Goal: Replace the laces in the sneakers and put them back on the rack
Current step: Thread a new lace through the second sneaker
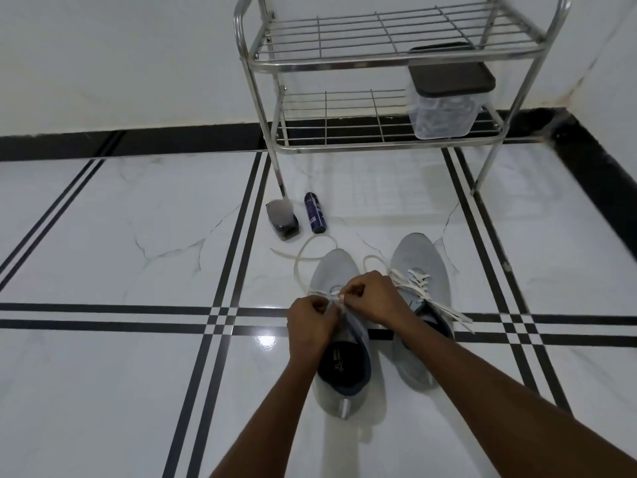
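1. Sneakers first, from the head view: a grey pair side by side on the tiled floor (138,236), toes toward the rack (389,60). The left sneaker (339,267) is under both hands; the right sneaker (418,257) stands just beside it, already threaded, its ends trailing loose.

2. The left hand (312,324) and the right hand (374,298) meet over the left sneaker's eyelets, fingers (355,291) curled tight, each pinching the white lace (303,257). Its free length loops out on the floor past the toe.

3. Handling, as I judge it: the lace is limp, flat and light, so it wants to be pinched near its tip to go through an eyelet. It may twist or slip back out if let go.

4. The sneakers look soft-walled and light, with a knit upper that gives under pressure. The heel collar or the tongue should be the firm places to lift by.

5. Containers: a clear tub (444,112) with a dark lid sits on the rack's lower shelf. Its contents look like a tangle, too blurred to name.

6. Near the rack's leg there's a dark can (315,213) and a small jar (282,220). What they hold cannot be told.
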{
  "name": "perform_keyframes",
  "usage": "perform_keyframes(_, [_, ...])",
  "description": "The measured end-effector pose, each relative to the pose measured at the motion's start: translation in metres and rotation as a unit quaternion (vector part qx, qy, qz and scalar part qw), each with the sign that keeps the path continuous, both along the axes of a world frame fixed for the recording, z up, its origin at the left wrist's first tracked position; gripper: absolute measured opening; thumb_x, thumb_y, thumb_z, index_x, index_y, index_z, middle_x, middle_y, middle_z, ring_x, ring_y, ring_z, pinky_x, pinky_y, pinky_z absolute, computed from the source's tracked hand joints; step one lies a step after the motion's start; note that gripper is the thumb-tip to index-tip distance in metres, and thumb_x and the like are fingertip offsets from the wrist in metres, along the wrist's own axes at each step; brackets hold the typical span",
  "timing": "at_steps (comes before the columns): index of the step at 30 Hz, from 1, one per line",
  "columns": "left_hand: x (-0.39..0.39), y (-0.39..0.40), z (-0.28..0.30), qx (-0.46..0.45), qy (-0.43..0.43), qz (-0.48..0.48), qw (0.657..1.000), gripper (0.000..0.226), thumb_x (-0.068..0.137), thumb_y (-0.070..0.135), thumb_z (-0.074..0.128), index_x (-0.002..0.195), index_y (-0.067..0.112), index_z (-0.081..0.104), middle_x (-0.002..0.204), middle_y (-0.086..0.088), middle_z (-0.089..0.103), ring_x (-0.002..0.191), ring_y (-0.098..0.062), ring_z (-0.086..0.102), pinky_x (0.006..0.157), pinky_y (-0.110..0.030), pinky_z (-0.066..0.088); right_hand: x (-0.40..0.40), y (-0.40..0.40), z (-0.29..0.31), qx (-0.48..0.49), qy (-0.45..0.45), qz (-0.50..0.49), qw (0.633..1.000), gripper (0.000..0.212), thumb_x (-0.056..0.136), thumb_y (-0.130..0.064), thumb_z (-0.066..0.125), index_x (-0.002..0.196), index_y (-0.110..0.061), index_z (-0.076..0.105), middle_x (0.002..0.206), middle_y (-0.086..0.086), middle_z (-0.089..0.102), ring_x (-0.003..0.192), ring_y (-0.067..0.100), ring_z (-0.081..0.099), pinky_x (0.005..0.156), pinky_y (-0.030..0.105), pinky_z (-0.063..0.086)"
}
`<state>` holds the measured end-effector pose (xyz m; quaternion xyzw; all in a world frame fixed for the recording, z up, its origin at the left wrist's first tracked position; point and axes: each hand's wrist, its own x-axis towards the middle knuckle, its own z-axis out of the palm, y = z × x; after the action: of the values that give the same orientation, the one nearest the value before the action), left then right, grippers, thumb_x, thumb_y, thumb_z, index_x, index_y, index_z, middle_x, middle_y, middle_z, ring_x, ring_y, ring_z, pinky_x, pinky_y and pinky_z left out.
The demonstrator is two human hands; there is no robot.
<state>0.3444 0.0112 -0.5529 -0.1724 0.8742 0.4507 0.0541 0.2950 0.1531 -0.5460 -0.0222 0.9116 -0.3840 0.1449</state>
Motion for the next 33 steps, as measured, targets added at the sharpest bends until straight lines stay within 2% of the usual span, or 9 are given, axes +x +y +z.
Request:
perform_keyframes(3, [-0.001,-0.003,-0.003,-0.004,0.016,-0.004,1.000,0.026,0.092,0.017,0.061,0.071,0.004,0.072,0.071,-0.011,0.072,0.065,-0.018,0.063,0.068,-0.034,0.054,0.000,0.000,-0.006,-0.001,0.002,-0.006,1.000,0.010,0.082,-0.019,0.073,0.085,-0.016,0.082,0.087,-0.001,0.078,0.081,0.010,0.070,0.075,0.022,0.053])
perform_keyframes(5, [-0.002,-0.004,-0.005,0.007,0.032,-0.006,0.999,0.023,0.095,0.015,0.061,0.080,0.006,0.076,0.074,-0.007,0.072,0.065,-0.011,0.060,0.064,-0.018,0.049,-0.002,-0.001,-0.010,0.004,0.009,-0.005,1.000,0.012,0.083,-0.019,0.071,0.084,-0.015,0.082,0.084,-0.001,0.078,0.078,0.011,0.069,0.075,0.024,0.054])
perform_keyframes(7, [-0.002,-0.004,-0.008,0.020,0.057,-0.008,0.998,0.022,0.096,0.013,0.060,0.085,0.004,0.077,0.074,-0.004,0.071,0.066,-0.012,0.062,0.062,-0.011,0.044,-0.001,-0.003,-0.015,0.007,0.022,-0.010,1.000,0.013,0.083,-0.019,0.070,0.081,-0.014,0.082,0.080,-0.001,0.077,0.071,0.009,0.066,0.071,0.024,0.053])
perform_keyframes(14, [-0.009,-0.006,-0.021,0.063,0.058,0.003,0.996,0.022,0.095,0.016,0.059,0.090,0.012,0.079,0.080,0.003,0.076,0.076,-0.007,0.067,0.067,-0.018,0.049,-0.001,-0.009,-0.028,-0.014,0.040,-0.043,0.998,0.015,0.083,-0.016,0.069,0.073,-0.013,0.079,0.074,-0.004,0.073,0.067,0.007,0.063,0.064,0.022,0.046])
perform_keyframes(18, [-0.009,-0.006,-0.023,0.078,0.059,0.015,0.995,0.021,0.095,0.019,0.059,0.090,0.016,0.080,0.079,0.005,0.076,0.076,-0.008,0.068,0.069,-0.025,0.052,0.006,-0.018,-0.026,-0.025,0.052,-0.078,0.995,0.015,0.081,-0.017,0.068,0.072,-0.016,0.079,0.073,-0.003,0.075,0.068,0.008,0.066,0.066,0.028,0.055])
perform_keyframes(22, [-0.009,-0.004,-0.023,0.086,0.064,0.025,0.994,0.020,0.094,0.018,0.061,0.088,0.017,0.080,0.078,0.007,0.076,0.076,-0.007,0.069,0.073,-0.028,0.055,0.011,-0.018,-0.021,-0.038,0.045,-0.099,0.993,0.013,0.082,-0.017,0.069,0.078,-0.016,0.081,0.078,-0.005,0.075,0.070,0.002,0.061,0.066,0.019,0.047])
perform_keyframes(26, [-0.009,-0.004,-0.025,0.108,0.065,0.041,0.991,0.019,0.093,0.018,0.062,0.094,0.018,0.081,0.086,0.008,0.077,0.084,-0.006,0.070,0.083,-0.033,0.058,0.015,-0.018,-0.019,-0.045,0.040,-0.121,0.991,0.012,0.082,-0.019,0.070,0.078,-0.017,0.081,0.068,-0.012,0.066,0.062,-0.003,0.056,0.057,0.006,0.038])
perform_keyframes(31, [-0.007,-0.004,-0.022,0.123,0.066,0.046,0.989,0.019,0.093,0.019,0.061,0.094,0.019,0.080,0.087,0.008,0.077,0.084,-0.004,0.070,0.083,-0.030,0.058,0.020,-0.023,-0.016,-0.071,0.053,-0.132,0.987,0.011,0.082,-0.024,0.074,0.080,-0.016,0.081,0.077,-0.004,0.074,0.072,0.007,0.064,0.067,0.022,0.048])
perform_keyframes(33, [-0.006,-0.004,-0.023,0.129,0.064,0.051,0.988,0.019,0.094,0.020,0.061,0.092,0.018,0.080,0.086,0.007,0.077,0.084,-0.007,0.070,0.082,-0.032,0.058,0.018,-0.023,-0.018,-0.068,0.046,-0.128,0.988,0.011,0.084,-0.023,0.073,0.081,-0.016,0.081,0.079,-0.003,0.075,0.072,0.007,0.064,0.067,0.022,0.047])
